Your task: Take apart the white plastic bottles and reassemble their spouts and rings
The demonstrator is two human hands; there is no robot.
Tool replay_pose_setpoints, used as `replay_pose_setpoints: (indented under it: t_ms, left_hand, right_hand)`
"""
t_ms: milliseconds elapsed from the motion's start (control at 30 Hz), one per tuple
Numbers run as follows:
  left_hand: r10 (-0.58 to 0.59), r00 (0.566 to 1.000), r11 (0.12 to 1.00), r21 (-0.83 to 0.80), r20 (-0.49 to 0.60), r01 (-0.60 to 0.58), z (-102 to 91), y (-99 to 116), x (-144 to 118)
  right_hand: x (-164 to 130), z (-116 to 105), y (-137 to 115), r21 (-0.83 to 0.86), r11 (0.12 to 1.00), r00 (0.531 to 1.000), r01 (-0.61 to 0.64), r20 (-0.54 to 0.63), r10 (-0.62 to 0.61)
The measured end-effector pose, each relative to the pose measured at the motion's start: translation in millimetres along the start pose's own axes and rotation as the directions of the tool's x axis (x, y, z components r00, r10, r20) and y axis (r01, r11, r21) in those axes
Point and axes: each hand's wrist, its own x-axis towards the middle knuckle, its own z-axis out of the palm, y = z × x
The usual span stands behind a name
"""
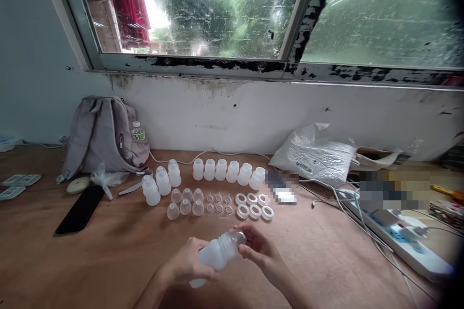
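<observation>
The left hand [188,264] is wrapping firmly around the tilted, translucent white plastic bottle [217,252] while the right hand [258,247] is pinching its clear domed cap [236,238] with curled fingertips.

- The bottle [217,252] lies tilted between the left hand [188,263] and the right hand [259,246], near the front edge of the table [108,260].
- Behind the hands stand rows of small parts: domed caps [185,202] on the left, rings [253,205] on the right.
- Further behind, a row of bottles [224,171] stands along the wall.
- At the left, a backpack [103,135] leans against the wall; a phone [80,208] lies before it.
- At the right, a plastic bag [315,154] lies behind a power strip [398,236].
</observation>
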Motion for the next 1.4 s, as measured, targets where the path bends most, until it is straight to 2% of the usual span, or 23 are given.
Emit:
replay_pose_setpoints:
  t_ms: [100, 367, 467, 533, 600, 667, 733, 800, 867, 933, 1067, 1167, 1300, 1400]
  left_hand:
    - [-0.039, 0.994, 0.983, -0.176, 0.102, 0.057, -7.5, -1, -9]
    - [-0.057, 0.993, 0.949, -0.304, 0.101, 0.086, -6.9, -15, -29]
    - [-0.09, 0.992, 0.929, -0.351, 0.087, 0.115, -5.5, -21, -41]
    - [-0.122, 0.989, 0.913, -0.382, 0.08, 0.144, -7.7, -29, -53]
    - [-0.181, 0.984, 0.879, -0.45, -0.002, 0.161, -11.2, -39, -67]
    - [-0.282, 0.939, 0.827, -0.546, -0.195, 0.135, -13.4, -48, -79]
    - [-0.352, 0.858, 0.808, -0.585, -0.374, 0.077, -13.1, -52, -86]
    - [-0.378, 0.782, 0.813, -0.582, -0.496, 0.024, -10.6, -51, -87]
    - [-0.394, 0.714, 0.815, -0.578, -0.579, -0.02, -7.6, -47, -84]
    - [-0.394, 0.663, 0.824, -0.564, -0.637, -0.052, -5.3, -44, -81]
    - [-0.391, 0.638, 0.848, -0.529, -0.664, -0.031, -4.6, -48, -79]
    - [-0.393, 0.619, 0.869, -0.494, -0.68, 0.01, -5.0, -54, -78]
    - [-0.264, 0.621, 0.945, -0.327, -0.738, 0.012, 0.5, -54, -68]
    - [-0.178, 0.627, 0.982, -0.18, -0.759, 0.061, 13.1, -48, -51]
  right_hand:
    - [5, 8, 3, 0.077, 0.997, 0.999, -0.009, 0.037, 0.006]
    - [1, 38, 24, 0.186, 0.982, 0.997, -0.04, -0.055, 0.051]
    - [-1, 35, 28, 0.185, 0.982, 0.996, -0.029, -0.074, 0.044]
    - [1, 22, 28, 0.157, 0.987, 0.982, 0.043, -0.19, -0.012]
    - [4, 5, 26, 0.081, 0.989, 0.936, 0.123, -0.34, -0.088]
    - [9, -6, 23, -0.042, 0.99, 0.923, 0.132, -0.359, -0.139]
    - [16, -2, 23, -0.196, 0.975, 0.958, 0.103, -0.243, -0.15]
    - [25, 16, 28, -0.399, 0.911, 0.981, 0.1, -0.112, -0.157]
    - [37, 42, 39, -0.555, 0.808, 0.972, 0.199, 0.003, -0.237]
    - [53, 67, 54, -0.641, 0.724, 0.962, 0.255, 0.095, -0.255]
    - [85, 99, 81, -0.695, 0.651, 0.951, 0.306, 0.183, -0.251]
    - [95, 107, 87, -0.642, 0.687, 0.939, 0.341, 0.192, -0.286]
    - [80, 106, 71, -0.561, 0.768, 0.94, 0.308, 0.056, -0.335]
    - [62, 99, 53, -0.578, 0.803, 0.984, 0.145, -0.003, -0.18]
